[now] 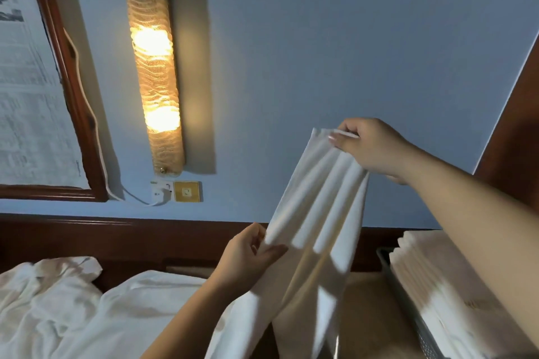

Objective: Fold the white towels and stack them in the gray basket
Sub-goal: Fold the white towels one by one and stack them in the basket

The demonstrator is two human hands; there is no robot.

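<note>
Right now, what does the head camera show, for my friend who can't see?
Two hands hold up a white towel: the right hand pinches its top edge, the left hand grips its side. A gray basket of folded towels sits right; unfolded towels lie left.

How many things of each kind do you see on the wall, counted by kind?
Lit wall lamp: 1
Wall sockets: 2
Wood-framed picture: 1
White cable: 1
Total: 5
</note>
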